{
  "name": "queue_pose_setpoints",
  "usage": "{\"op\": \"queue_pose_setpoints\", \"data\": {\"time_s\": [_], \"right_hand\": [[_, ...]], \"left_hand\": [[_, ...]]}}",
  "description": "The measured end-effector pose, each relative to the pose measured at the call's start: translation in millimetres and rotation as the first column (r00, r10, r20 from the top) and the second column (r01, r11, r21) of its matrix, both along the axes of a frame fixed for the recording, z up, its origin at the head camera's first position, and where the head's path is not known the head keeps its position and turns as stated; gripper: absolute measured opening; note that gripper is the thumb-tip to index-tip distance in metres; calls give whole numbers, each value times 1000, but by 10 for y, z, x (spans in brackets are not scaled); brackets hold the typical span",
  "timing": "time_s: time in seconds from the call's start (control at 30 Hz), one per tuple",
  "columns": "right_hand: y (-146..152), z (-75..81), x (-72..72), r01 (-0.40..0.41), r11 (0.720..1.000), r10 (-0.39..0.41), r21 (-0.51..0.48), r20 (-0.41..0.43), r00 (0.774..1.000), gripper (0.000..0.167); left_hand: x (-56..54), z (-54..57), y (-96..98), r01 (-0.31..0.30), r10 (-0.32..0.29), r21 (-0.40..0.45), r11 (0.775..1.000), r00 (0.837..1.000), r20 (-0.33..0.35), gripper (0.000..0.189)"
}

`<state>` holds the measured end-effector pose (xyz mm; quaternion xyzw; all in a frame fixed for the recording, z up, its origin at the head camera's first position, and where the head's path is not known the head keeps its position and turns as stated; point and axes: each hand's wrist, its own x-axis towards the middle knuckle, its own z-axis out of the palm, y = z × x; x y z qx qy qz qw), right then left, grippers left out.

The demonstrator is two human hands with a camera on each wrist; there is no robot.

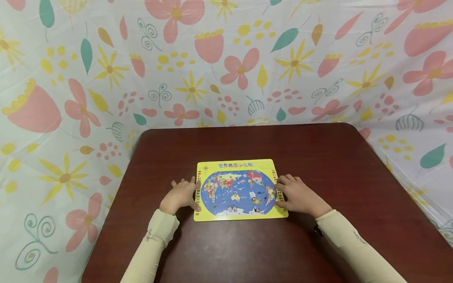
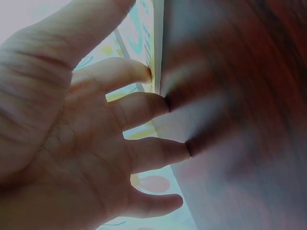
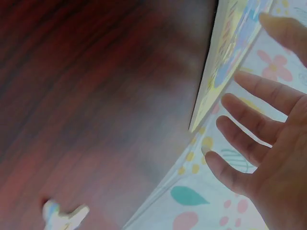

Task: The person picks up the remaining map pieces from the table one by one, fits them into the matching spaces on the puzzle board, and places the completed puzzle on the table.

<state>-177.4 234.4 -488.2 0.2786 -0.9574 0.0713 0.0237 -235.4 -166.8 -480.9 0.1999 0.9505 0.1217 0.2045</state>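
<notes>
A yellow world map puzzle board (image 1: 235, 190) lies flat on the table, its blue oval map facing up. At the board's left edge is my left hand (image 1: 181, 194), fingers spread, thumb and index finger touching the rim. In the left wrist view, the index fingertip of the left hand (image 2: 96, 139) meets the edge of the board (image 2: 157, 43), while the other fingers reach past it. My right hand (image 1: 297, 195) is at the right edge, its fingertips over the border. The right wrist view shows that hand's (image 3: 268, 129) fingers extended and apart beside the board (image 3: 223, 62).
The dark red-brown table (image 1: 230, 251) has rounded far corners. Behind and beside it hangs a white cloth (image 1: 247, 106) printed with flowers and leaves. A small pale object (image 3: 62, 218) lies on the table in the right wrist view; its kind is unclear.
</notes>
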Motion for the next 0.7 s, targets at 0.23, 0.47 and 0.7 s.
{"op": "queue_pose_setpoints", "data": {"time_s": [0.23, 0.47, 0.7], "right_hand": [[230, 10, 129, 63, 998, -64, -20, -22, 998, 37], [538, 5, 315, 144, 989, -144, -32, -21, 989, 33], [803, 4, 514, 223, 974, -224, -36, -25, 974, 28]], "left_hand": [[-10, 2, 3, 4, -4, 13, 1000, 1000, 3, 98], [-5, -26, 14, 10, -10, -5, 1000, 1000, 1, 100], [14, -26, 14, -28, 28, -5, 1000, 999, 17, 98]]}}
